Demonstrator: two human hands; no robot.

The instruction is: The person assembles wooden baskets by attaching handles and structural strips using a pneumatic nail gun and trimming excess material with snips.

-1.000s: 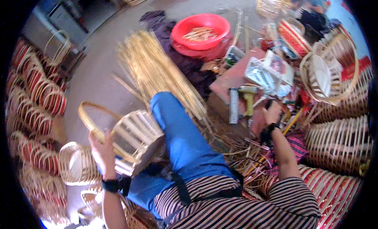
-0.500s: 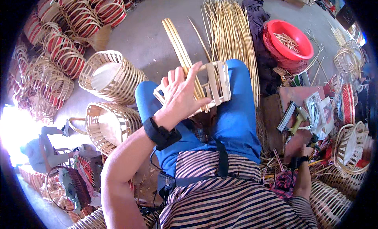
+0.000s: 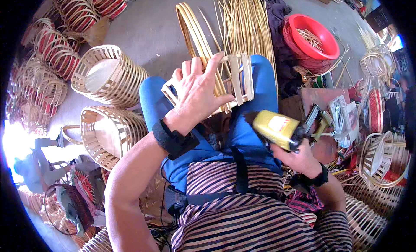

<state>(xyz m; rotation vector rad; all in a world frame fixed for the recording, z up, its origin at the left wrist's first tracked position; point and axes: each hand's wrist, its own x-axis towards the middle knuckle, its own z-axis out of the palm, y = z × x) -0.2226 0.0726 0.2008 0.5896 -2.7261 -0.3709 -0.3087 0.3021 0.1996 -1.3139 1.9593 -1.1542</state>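
My left hand (image 3: 197, 96) presses flat on a small bamboo-slat basket (image 3: 236, 81) lying on my lap, between my blue trouser legs. Its looped bamboo handle (image 3: 195, 29) sticks out toward the floor ahead. My right hand (image 3: 299, 159) grips a yellow power tool (image 3: 277, 130) beside my right thigh, its dark tip pointing toward the basket but a little apart from it. Both wrists wear black bands.
Two unpainted slat baskets (image 3: 110, 74) (image 3: 108, 133) stand to my left. Red-and-natural baskets are stacked at far left (image 3: 56, 57). A bundle of bamboo strips (image 3: 247, 22) lies ahead, a red basin (image 3: 312, 35) to its right, a nail gun (image 3: 318, 120) and more baskets (image 3: 381, 159) at right.
The view swung left, then settled. The basket moved from beside my left knee onto my lap. My right hand left the work area at right and now holds the yellow tool near the basket.
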